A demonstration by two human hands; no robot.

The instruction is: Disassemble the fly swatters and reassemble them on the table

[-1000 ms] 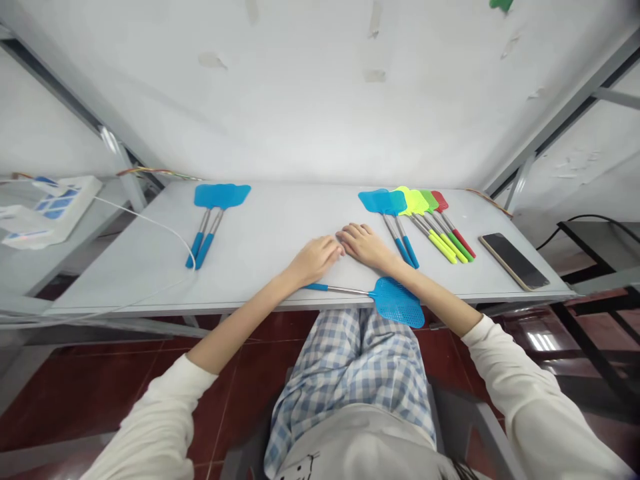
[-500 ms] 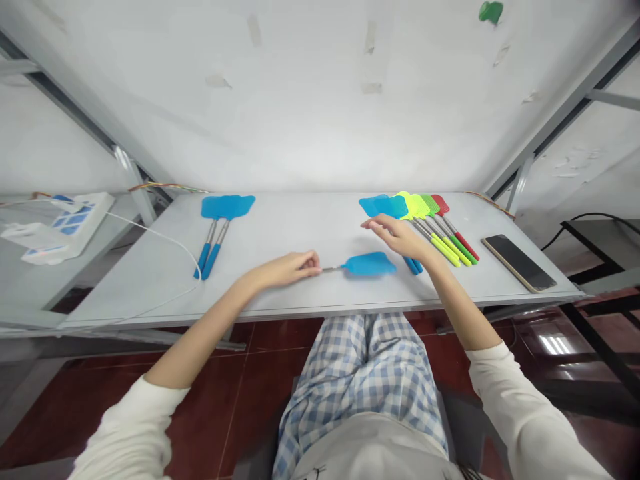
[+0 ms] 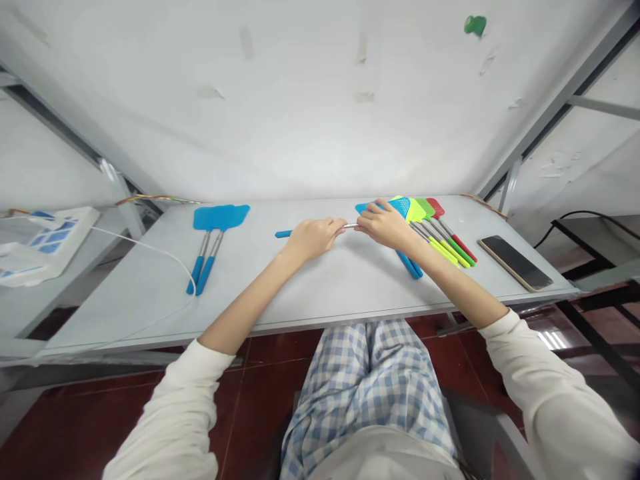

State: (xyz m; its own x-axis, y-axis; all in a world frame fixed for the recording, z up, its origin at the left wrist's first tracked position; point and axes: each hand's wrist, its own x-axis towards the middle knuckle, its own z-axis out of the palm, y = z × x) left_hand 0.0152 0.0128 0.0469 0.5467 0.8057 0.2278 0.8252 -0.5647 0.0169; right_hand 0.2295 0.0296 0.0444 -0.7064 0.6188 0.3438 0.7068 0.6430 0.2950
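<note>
A blue-handled fly swatter [image 3: 351, 226] is held level above the tabletop between my two hands. Wrapped round it near the handle is my left hand [image 3: 314, 239], with the blue handle end poking out to the left. My right hand [image 3: 384, 224] closes on the metal shaft further right and hides much of the head. Behind and under that hand lie blue fly swatters [image 3: 411, 265], their heads partly covered. Just right of them, yellow-green fly swatters [image 3: 440, 250], a green one [image 3: 463, 249] and a red one [image 3: 437, 207] are fanned out.
Two blue fly swatters [image 3: 216, 220] lie on the left of the grey table [image 3: 280, 293], a white cable [image 3: 170, 252] crossing beside their handles. A phone [image 3: 515, 262] lies at the right end. A power strip [image 3: 55, 243] sits on the far left.
My left hand has raised the fly swatter off the table and moved right and away from me. My right hand, open and apart before, now grips its shaft too.
</note>
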